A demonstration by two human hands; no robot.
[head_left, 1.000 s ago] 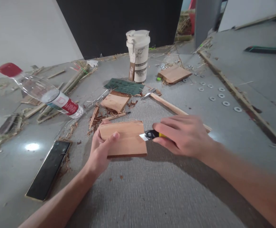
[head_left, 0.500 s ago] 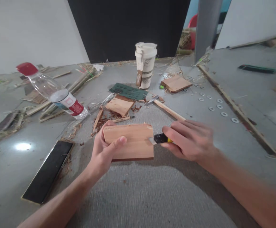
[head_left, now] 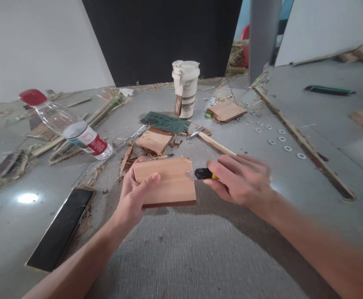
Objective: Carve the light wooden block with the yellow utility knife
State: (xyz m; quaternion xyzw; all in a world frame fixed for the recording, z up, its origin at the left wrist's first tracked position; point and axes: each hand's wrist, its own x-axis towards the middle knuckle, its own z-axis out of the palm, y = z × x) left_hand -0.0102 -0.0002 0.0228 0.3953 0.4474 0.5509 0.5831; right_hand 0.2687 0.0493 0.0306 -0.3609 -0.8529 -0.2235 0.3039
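Note:
My left hand (head_left: 134, 195) grips the left end of a flat wooden block (head_left: 169, 182), thumb on its top face, holding it just above the grey mat (head_left: 200, 249). My right hand (head_left: 242, 180) is closed around a yellow and black utility knife (head_left: 203, 174). The blade tip rests on the block's right end near its far corner. A pencil (head_left: 161, 157) lies just behind the block.
A black phone (head_left: 58, 228) lies at the left. A plastic bottle (head_left: 65, 124) with a red cap, a cream cup (head_left: 185, 88), green sandpaper (head_left: 164, 122), smaller wood pieces (head_left: 154, 140), a wooden stick (head_left: 215, 144), wood shavings and several washers (head_left: 277, 139) are spread behind.
The view has shifted a little. The knife blade has slid slightly along the block's right end, while my left hand keeps the same grip.

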